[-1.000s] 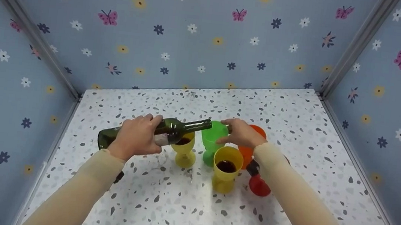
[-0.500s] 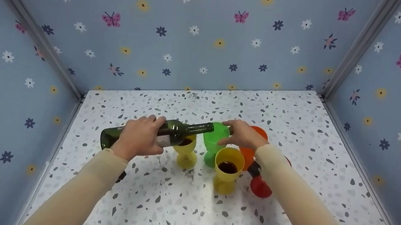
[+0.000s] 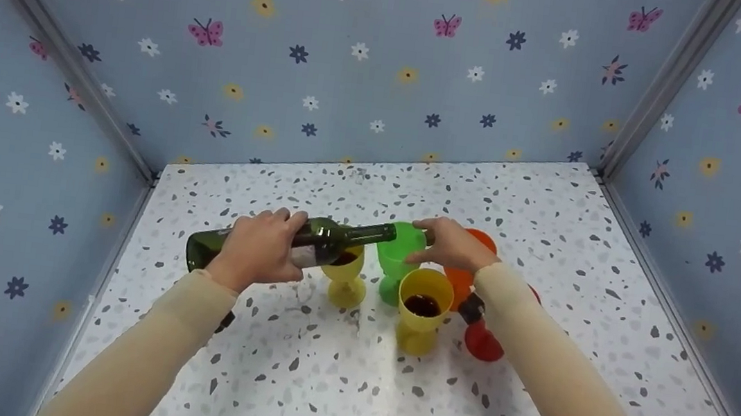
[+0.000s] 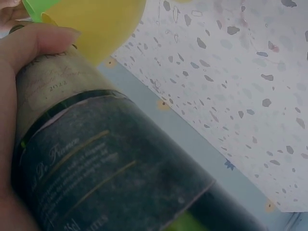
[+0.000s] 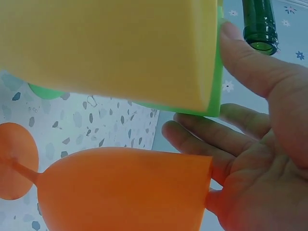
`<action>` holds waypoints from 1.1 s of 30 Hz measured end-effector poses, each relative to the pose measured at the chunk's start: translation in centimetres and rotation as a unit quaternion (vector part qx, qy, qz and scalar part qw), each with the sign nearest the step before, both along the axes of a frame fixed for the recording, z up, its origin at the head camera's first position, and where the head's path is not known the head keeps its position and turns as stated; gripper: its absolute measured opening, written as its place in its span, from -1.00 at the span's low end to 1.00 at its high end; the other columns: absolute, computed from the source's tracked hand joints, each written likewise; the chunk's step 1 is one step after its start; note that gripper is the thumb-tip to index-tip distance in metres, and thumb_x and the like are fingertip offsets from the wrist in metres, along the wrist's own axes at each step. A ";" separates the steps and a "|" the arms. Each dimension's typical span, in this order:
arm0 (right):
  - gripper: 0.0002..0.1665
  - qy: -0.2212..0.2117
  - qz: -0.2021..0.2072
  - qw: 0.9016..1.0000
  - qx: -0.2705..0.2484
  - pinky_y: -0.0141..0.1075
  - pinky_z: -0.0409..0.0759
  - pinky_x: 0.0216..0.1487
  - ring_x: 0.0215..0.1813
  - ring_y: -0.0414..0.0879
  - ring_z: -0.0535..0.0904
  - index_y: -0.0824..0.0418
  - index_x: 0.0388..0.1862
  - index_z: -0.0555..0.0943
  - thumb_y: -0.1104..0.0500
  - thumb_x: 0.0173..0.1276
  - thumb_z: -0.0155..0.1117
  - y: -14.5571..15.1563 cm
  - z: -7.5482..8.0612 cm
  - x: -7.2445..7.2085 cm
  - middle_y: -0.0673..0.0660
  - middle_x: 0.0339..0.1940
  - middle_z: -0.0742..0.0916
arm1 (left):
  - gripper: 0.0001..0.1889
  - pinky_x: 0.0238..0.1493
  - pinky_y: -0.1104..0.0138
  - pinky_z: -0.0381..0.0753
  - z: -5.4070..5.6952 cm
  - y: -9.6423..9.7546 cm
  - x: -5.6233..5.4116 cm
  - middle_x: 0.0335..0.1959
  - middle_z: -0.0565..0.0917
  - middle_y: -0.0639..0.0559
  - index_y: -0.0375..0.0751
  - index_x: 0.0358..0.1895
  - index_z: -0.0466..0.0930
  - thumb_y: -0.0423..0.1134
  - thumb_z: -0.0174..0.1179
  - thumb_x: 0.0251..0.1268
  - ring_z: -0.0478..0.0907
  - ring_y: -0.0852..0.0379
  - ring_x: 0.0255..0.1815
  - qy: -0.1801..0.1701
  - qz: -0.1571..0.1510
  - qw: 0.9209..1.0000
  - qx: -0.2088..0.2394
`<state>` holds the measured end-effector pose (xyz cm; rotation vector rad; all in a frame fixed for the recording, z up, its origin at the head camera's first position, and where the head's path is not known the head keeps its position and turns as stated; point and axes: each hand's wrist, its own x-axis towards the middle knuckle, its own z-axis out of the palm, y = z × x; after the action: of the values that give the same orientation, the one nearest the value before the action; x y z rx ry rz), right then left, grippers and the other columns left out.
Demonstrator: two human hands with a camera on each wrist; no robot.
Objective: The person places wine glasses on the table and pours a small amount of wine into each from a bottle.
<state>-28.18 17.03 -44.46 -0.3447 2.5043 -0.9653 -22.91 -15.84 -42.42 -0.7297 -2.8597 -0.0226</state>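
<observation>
My left hand grips a green glass wine bottle, tilted almost flat with its neck pointing right. The bottle's mouth overlaps the rim of a green goblet in the head view. Close up, the left wrist view shows the bottle's dark label and my thumb across it. Thumb and fingers of my right hand curve round the green goblet's rim. In the right wrist view that goblet is mostly behind a yellow goblet, while an orange goblet lies close by my fingers.
The front yellow goblet holds dark liquid, as does a second yellow goblet partly under the bottle. A red goblet stands at right, largely covered by my right sleeve. Patterned walls enclose the speckled table at back and sides.
The head view shifts a little. Both hands, the tilted bottle and the goblets hold nearly the same places.
</observation>
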 end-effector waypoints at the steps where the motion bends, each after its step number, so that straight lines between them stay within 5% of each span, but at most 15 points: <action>1: -0.05 0.000 0.000 1.000 0.000 -0.06 0.47 0.25 0.27 0.11 0.51 0.15 0.49 0.35 0.05 0.14 0.55 0.1 0.0 0.0 0.24 0.31 0.57 | -0.24 -0.61 0.08 0.49 0.0 0.0 -0.1 -0.38 0.53 -0.07 -0.20 0.08 0.49 0.04 0.42 -0.35 0.46 -0.03 -0.50 0.001 0.000 1.000 -0.001; 33: -0.04 -0.011 0.006 1.000 -0.002 -0.07 0.46 0.26 0.24 0.08 0.54 0.15 0.49 0.34 0.07 0.14 0.54 0.1 0.2 -0.3 0.23 0.29 0.58 | -0.33 -0.60 0.02 0.52 0.5 1.0 -0.7 -0.34 0.57 -0.11 -0.18 0.00 0.47 -0.04 0.42 -0.34 0.50 -0.11 -0.44 -0.017 -0.008 1.000 -0.024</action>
<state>-28.50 17.12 -44.31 -0.3473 2.4789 -0.9649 -23.66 -14.82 -41.89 -0.7679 -2.8969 0.0302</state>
